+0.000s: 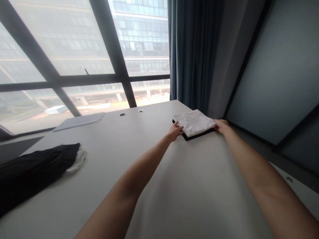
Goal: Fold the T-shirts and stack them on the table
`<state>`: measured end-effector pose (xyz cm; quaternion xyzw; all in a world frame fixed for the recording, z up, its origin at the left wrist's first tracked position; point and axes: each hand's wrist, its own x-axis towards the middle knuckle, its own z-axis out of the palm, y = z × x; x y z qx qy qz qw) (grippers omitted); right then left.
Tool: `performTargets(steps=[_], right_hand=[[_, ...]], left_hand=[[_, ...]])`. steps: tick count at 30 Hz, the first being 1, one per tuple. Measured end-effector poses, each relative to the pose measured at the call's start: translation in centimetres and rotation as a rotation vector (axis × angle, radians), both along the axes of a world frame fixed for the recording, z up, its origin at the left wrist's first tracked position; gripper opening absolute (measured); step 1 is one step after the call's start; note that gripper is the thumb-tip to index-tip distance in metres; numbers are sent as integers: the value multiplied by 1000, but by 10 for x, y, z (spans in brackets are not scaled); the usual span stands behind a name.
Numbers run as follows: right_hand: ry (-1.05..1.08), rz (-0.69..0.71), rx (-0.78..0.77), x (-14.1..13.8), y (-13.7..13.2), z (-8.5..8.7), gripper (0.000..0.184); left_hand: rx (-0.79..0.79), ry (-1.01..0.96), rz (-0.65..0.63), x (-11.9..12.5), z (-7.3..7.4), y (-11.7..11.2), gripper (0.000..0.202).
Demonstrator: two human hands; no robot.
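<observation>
With forearms across the lower frame, pinching white cloth, right of centre, with the right hand, touching its left edge with the left hand — cannot tell if gripping — perhaps steadying it over a black layer. Far left on the table: dark clothing, well apart.
</observation>
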<state>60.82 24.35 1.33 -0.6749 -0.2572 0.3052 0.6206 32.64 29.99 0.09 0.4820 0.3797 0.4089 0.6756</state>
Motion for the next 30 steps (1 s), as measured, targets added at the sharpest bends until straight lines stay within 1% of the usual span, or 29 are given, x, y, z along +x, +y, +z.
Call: performTargets(steps=[1,3,5,7,10,13,16,18,22,24,26,28,30], right_hand=[[-13,-56,-3,0,4,-2,22],[-37,-167,-17,0,13,1,31],[-64,-223,-11,0,20,6,34],[-93,-252,-4,1,22,8,35],[-141,-269,-15,2,17,1,32],[-204,-274,-48,3,10,-13,28],[-301,-280,-85,5,8,-24,28],[-382,-280,-114,6,7,-28,29],[-538,-258,-166,3,4,-28,31],[-654,-256,-166,-7,0,-26,32],[-850,-238,-134,-26,-4,-24,34],[-1057,-169,-67,-52,-6,-21,36],[-1160,-74,25,-83,-9,-18,36]], left_hand=[[7,9,11,2,1,2,93],[27,23,36,8,8,6,95],[48,30,59,12,16,8,96],[62,38,72,13,19,8,97],[56,80,65,8,15,4,99],[47,148,45,0,6,-1,100],[81,211,32,-4,0,-2,97],[117,266,34,-3,-1,1,90],[236,411,67,-2,-2,8,66],[323,484,88,-5,-5,11,56],[408,546,98,-11,-8,13,50],[484,593,90,-21,-10,15,49],[567,628,65,-36,-10,14,50]])
